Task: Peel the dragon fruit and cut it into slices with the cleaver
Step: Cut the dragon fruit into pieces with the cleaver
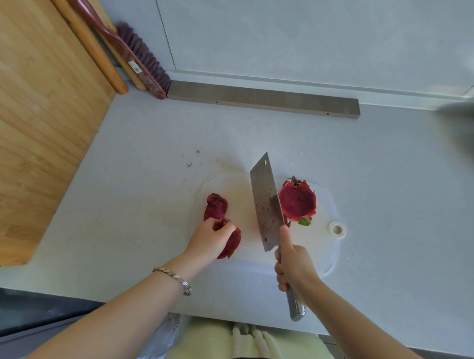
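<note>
On my feed the white cutting board (322, 253) sits at centre frame and carries all the fruit. At its right side a dragon fruit half (297, 201) rests in its pink skin, cut face up. At its left side lies a dark red dragon fruit piece (217, 205).

The left hand (210, 239) is curled down over the middle of that piece, fingertips pinching it. The flesh shows above the fingers and again below the palm.

The right hand (294, 266) is wrapped tight round the handle of the cleaver (267, 205), one digit stretched along the blade's base. The smeared blade points up-frame between the two portions, just beside the half.

A brush (143, 58) leans at upper left.
</note>
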Demonstrator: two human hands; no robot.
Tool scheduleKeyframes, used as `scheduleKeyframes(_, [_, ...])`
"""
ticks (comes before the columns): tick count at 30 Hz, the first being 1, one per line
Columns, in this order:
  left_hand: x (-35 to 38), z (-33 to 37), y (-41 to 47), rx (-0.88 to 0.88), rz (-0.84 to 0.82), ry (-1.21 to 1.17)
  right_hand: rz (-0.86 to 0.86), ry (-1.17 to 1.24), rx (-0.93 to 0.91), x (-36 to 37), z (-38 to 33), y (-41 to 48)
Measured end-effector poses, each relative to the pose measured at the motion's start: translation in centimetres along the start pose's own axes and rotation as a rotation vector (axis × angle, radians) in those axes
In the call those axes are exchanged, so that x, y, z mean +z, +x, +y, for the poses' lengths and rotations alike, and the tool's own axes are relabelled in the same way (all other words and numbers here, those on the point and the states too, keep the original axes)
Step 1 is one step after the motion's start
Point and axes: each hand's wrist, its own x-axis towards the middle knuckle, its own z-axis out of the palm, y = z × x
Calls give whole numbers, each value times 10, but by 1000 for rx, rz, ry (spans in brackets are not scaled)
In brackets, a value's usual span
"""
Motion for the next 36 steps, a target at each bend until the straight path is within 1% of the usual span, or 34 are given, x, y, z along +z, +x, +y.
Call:
scheduleKeyframes(3, [13,2,4,-16,-17,-6,-38,47,13,-8,-1,-3])
scheduleKeyframes(5, [19,5,6,5,-19,11,-62,55,19,-14,-4,-4])
scheduleKeyframes(9, [26,1,12,121,7,238,-99,11,-12,-31,-11,-7])
scheduleKeyframes(12, [29,-2,13,182,26,306,-132,-38,-36,-43,-14,-7])
scheduleKeyframes(17, [25,-4,13,206,16,293,-172,-131,-59,-51,-15,-5])
scheduleKeyframes(22, [21,-7,13,279,37,332,-210,-175,-88,-49,-13,-2])
scheduleKeyframes(30, [20,-8,12,310,45,332,-197,-199,-87,-40,-9,-1])
scheduleKeyframes(36, [20,-7,13,299,48,331,-189,-212,-86,-36,-6,3])
